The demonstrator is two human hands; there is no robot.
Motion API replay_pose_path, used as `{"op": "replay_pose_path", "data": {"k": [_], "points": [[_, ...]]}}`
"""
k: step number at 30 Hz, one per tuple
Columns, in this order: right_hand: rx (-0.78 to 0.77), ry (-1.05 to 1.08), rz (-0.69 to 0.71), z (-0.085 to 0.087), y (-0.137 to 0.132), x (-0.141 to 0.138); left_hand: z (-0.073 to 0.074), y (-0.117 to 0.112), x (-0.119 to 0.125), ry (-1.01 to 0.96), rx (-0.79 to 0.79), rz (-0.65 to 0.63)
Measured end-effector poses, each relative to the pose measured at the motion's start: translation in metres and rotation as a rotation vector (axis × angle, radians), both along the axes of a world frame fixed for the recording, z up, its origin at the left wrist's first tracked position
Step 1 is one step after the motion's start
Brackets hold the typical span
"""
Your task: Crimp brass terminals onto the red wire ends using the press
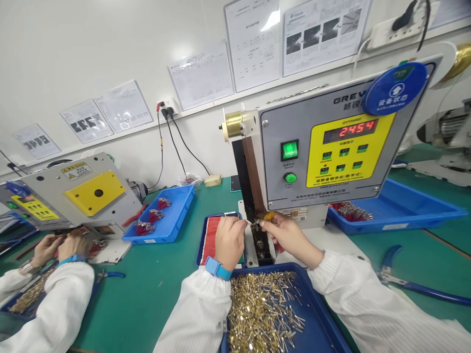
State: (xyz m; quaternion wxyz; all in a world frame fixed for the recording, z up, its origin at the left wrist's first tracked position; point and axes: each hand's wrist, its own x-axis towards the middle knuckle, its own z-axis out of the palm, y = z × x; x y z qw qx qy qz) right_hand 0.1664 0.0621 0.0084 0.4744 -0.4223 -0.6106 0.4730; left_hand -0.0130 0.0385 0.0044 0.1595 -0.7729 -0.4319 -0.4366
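My left hand (228, 241), a blue wrist strap (218, 268) below it, is pinched on a thin wire (250, 223) that reaches into the crimping machine's work point (257, 226). From the other side my right hand (289, 238) meets it, thumb and forefinger pressed together at that same spot. Whatever sits between those fingertips is too small to make out. Behind and beside my left hand lies a tray of red wires (211, 235). A dark blue tray (316, 314) in front of the machine holds a heap of brass-coloured terminals (261, 309).
The machine's control box (287, 181) rises over my right hand. Blue-handled pliers (405, 282) lie at right. Blue bins stand left (184, 211) and right (412, 201), with bundled red wires inside. A co-worker's hands (71, 247) are at another machine (95, 191) on the left.
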Motion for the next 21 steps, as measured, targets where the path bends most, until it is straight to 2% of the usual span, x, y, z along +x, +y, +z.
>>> {"op": "replay_pose_path", "data": {"k": [11,21], "points": [[0.076,0.004,0.003,-0.001,-0.0006,0.0,0.0008,-0.001,0.0007,-0.01,-0.004,0.0],[0.156,-0.025,-0.096,-0.0031,-0.0025,-0.0037,0.0006,-0.0008,0.0015,0.008,0.002,0.016]]}}
